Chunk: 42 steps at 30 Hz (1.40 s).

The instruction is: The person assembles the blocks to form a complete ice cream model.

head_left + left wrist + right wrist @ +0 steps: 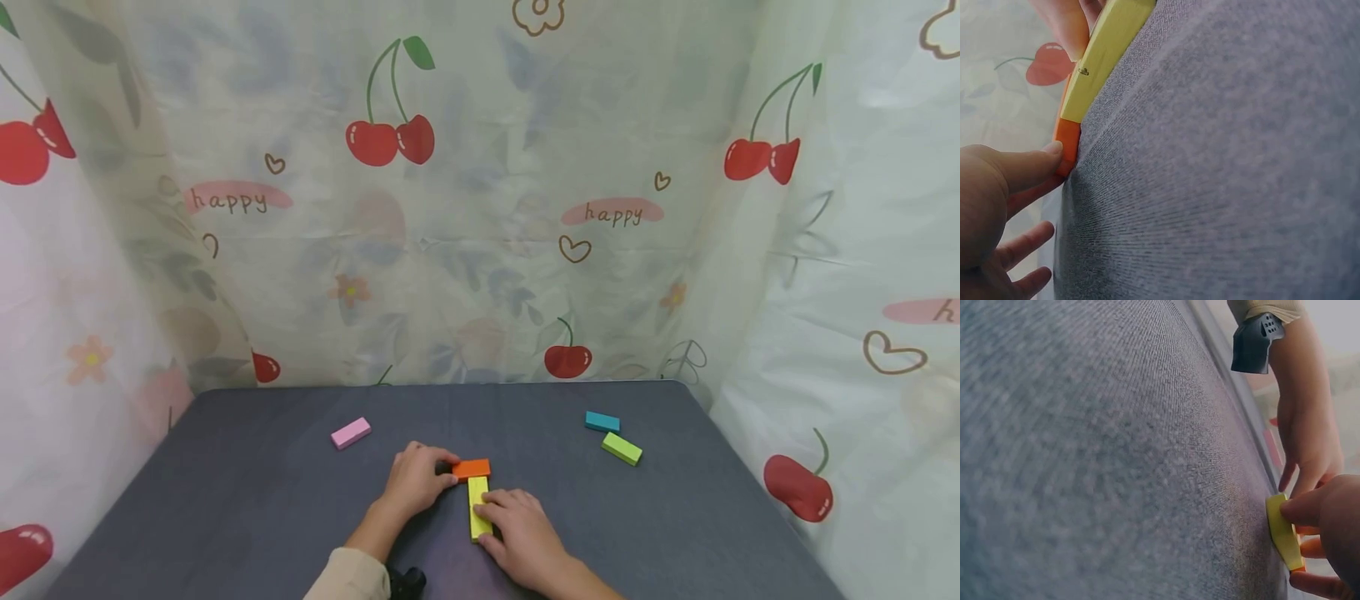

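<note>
An orange block (471, 469) lies crosswise on the dark table, meeting the far end of a longer-looking yellow block (478, 510). Together they form a corner, with the orange piece reaching left. My left hand (420, 479) pinches the orange block's left end between thumb and index finger; its other fingers are spread apart in the left wrist view. The right hand (521, 533) holds the yellow block from the right, thumb near its close end and fingertips over its right side. In the left wrist view the yellow block (1107, 56) butts against the orange one (1067, 144).
A pink block (351, 433) lies at the back left of the table (247, 492). At the back right, a blue block (602, 422) sits close to a lime green block (622, 448). Printed curtains (480, 208) surround the table's back and sides.
</note>
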Available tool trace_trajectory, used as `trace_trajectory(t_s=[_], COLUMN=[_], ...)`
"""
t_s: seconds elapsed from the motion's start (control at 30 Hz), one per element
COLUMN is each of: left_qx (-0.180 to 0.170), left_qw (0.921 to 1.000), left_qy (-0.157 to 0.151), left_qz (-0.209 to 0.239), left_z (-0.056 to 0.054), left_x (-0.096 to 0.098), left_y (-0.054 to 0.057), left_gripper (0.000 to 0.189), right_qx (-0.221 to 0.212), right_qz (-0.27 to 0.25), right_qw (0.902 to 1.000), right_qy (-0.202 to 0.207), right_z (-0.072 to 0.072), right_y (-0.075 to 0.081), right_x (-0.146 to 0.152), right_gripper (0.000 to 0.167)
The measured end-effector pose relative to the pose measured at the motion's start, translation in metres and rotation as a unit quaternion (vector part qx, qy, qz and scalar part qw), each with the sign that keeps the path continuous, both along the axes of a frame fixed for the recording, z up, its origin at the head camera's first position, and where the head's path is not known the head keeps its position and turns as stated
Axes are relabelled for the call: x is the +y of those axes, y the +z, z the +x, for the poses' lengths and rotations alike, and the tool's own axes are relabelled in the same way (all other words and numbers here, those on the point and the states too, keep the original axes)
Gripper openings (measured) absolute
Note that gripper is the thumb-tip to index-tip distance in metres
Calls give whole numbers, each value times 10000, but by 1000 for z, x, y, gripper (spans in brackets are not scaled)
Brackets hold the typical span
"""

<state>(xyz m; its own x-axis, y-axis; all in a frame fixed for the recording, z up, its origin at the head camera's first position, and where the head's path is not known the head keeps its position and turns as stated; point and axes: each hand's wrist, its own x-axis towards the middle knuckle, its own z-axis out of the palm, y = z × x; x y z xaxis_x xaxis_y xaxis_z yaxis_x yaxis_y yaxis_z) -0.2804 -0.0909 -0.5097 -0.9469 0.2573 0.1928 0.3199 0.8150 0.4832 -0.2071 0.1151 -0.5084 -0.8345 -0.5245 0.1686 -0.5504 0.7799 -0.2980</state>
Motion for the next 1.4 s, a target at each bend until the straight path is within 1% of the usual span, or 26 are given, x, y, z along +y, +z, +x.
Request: trace_trajectory(t_s=[0.17, 0.43, 0.53, 0.7, 0.83, 0.9, 0.97, 1.07, 1.17, 1.27, 1.4], left_qx=[-13, -130, -203, -304, -396, -376, -323, -204, -33, 83, -24], left_qw=[10000, 9996, 9995, 9989, 9981, 9978, 9970, 9946, 9918, 9910, 9906], left_qy=[-17, -58, -90, -312, -465, -545, -697, -1019, -1275, -1310, -1254], left_qz=[-29, -226, -238, -164, -70, -6, 48, 70, -54, -260, -547], left_z=[-2, -5, -6, -8, -9, -7, -4, 3, 11, 17, 21], left_x=[-2, -1, -2, -5, -5, -5, -5, -4, -2, 1, 4], left_y=[1, 5, 5, 6, 9, 10, 12, 14, 15, 15, 14], left_gripper=[21, 21, 21, 25, 34, 37, 39, 40, 41, 44, 48], right_qx=[149, -10, -26, -28, 137, 273, 304, 189, 71, 109, 276], right_qz=[-128, -253, -256, -391, -749, -920, -1051, -1153, -1226, -1300, -1353], right_qw=[9997, 9996, 9996, 9990, 9966, 9948, 9934, 9930, 9924, 9913, 9901], right_qy=[138, 112, 143, 192, 308, 352, 331, 179, -15, -167, -262], right_z=[-1, -8, -10, -12, -14, -16, -18, -21, -24, -25, -25], right_y=[0, -2, -2, -1, -3, -3, -3, 0, 2, 2, 2], right_x=[-1, -1, -1, 2, 7, 11, 14, 21, 29, 37, 43], right_gripper=[34, 35, 35, 41, 45, 45, 44, 42, 42, 41, 38])
